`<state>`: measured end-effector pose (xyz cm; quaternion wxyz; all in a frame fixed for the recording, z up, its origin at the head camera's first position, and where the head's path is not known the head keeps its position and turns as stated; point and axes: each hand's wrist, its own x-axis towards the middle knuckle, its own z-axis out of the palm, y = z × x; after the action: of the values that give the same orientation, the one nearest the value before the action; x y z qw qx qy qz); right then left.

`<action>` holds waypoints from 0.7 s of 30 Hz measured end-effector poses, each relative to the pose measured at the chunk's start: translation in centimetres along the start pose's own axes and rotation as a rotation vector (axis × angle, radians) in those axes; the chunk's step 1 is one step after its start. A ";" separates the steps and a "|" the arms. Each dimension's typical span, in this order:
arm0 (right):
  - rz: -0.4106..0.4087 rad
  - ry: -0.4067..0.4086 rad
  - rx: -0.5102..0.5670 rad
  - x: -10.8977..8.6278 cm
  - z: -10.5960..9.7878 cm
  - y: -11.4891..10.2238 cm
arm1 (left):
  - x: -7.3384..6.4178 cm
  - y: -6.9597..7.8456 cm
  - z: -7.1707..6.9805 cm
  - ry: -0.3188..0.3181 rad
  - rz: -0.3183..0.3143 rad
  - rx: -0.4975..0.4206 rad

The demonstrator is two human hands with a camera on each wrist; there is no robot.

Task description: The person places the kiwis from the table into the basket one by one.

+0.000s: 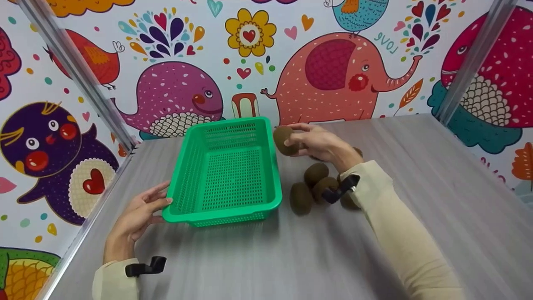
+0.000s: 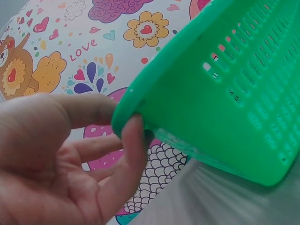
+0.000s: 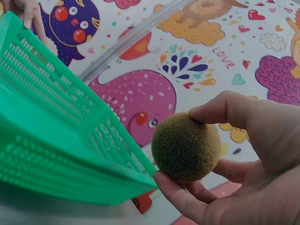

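Observation:
A green plastic basket [image 1: 272,200] with slotted walls stands on the table, and no fruit shows inside it. At its near left corner my left hand [image 1: 139,212] pinches the rim between thumb and fingers; the left wrist view shows this grip on the basket rim [image 2: 123,117] closely. My right hand [image 1: 318,143] holds a brown kiwi [image 1: 284,141] by its fingertips just outside the basket's right wall. In the right wrist view the kiwi [image 3: 186,147] sits between thumb and fingers, beside the basket edge. Several more kiwis [image 1: 300,199] lie below the right hand, partly hidden by the wrist.
The grey wood-grain table [image 1: 258,262] extends around the basket. Behind it stands a wall panel with cartoon animals [image 1: 333,83]. Metal posts [image 1: 79,71] frame the left and right corners. A black strap mount [image 1: 341,189] sits on the right wrist, close above the loose kiwis.

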<state>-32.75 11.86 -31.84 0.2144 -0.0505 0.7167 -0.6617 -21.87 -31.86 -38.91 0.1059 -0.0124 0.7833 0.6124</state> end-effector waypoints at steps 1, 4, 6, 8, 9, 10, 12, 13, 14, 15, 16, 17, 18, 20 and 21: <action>-0.003 -0.003 0.000 0.2 0.4 -0.1 | 0.0 0.0 0.0 0.002 -0.003 -0.002; 0.004 -0.007 0.007 0.7 1.5 -0.3 | -0.1 0.0 0.0 0.008 -0.005 -0.002; 0.011 -0.014 0.004 1.2 2.1 -0.4 | -0.2 -0.1 -0.1 0.011 -0.008 0.001; 0.023 -0.017 -0.003 1.7 2.7 -0.4 | -0.2 0.0 -0.1 0.015 -0.012 0.003; 0.030 -0.017 -0.006 1.9 3.0 -0.4 | -0.2 0.0 -0.1 0.016 -0.013 0.003; 0.036 -0.015 -0.013 2.1 3.3 -0.4 | -0.2 0.0 -0.1 0.015 -0.015 0.000; 0.043 -0.015 -0.031 2.6 3.7 -0.3 | -0.2 0.0 -0.1 0.011 -0.016 -0.006; 0.046 -0.012 -0.049 2.8 4.0 -0.3 | -0.2 0.0 -0.1 0.010 -0.017 -0.007; 0.051 -0.008 -0.068 3.0 4.2 -0.2 | -0.2 0.0 -0.1 0.009 -0.017 -0.009; 0.055 -0.006 -0.083 3.2 4.4 -0.2 | -0.2 0.0 -0.1 0.007 -0.018 -0.011; 0.057 -0.005 -0.099 3.5 4.7 -0.1 | -0.2 0.0 -0.1 0.005 -0.019 -0.011; 0.059 -0.004 -0.110 3.7 4.9 -0.1 | -0.3 0.0 -0.1 0.001 -0.020 -0.011; 0.062 0.002 -0.121 3.9 5.1 -0.1 | -0.3 0.0 -0.1 -0.001 -0.022 -0.011; 0.067 0.012 -0.121 4.3 5.5 -0.1 | -0.2 0.0 -0.2 -0.004 -0.021 -0.012; 0.068 0.016 -0.109 4.4 5.8 -0.2 | -0.2 0.0 -0.2 -0.005 -0.019 -0.012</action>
<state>-34.64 4.92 -32.92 0.2280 -0.0324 0.7547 -0.6144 -21.68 -32.05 -38.81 0.1137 -0.0191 0.7792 0.6160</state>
